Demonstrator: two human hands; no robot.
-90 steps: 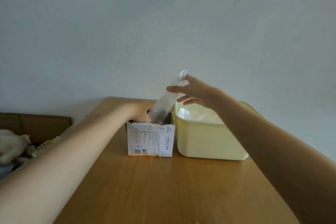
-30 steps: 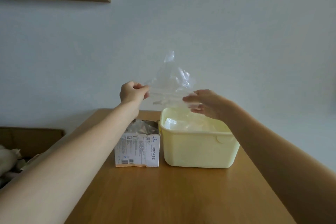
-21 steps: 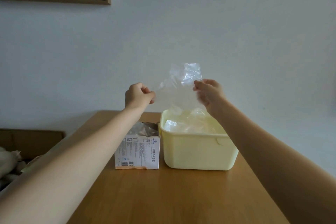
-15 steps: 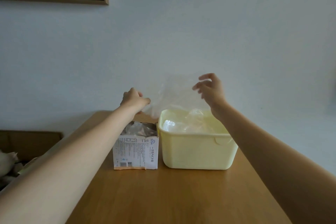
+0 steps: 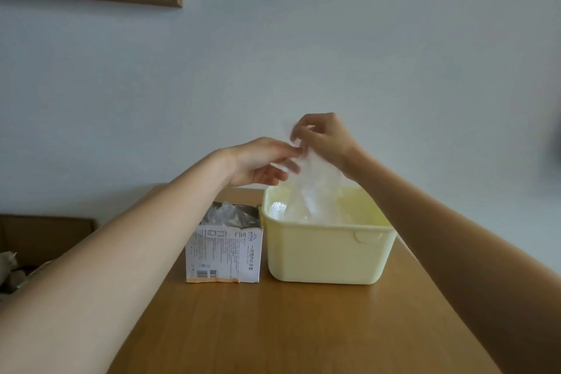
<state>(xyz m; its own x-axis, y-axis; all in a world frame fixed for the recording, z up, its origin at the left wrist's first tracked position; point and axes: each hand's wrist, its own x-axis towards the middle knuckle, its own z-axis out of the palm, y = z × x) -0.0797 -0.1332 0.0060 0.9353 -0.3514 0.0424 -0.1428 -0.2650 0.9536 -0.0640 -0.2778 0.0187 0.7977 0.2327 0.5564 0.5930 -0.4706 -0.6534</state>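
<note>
The right hand pinches the top of the clear disposable glove between thumb and fingers, so it hangs down into the pale yellow bin on the counter, just right of the torn glove box. The left hand hovers alongside, loosely spread, fingertips right at the film. The smart play is to lower it straight, let the left hand flatten it, and release low so it can't drift out.
</note>
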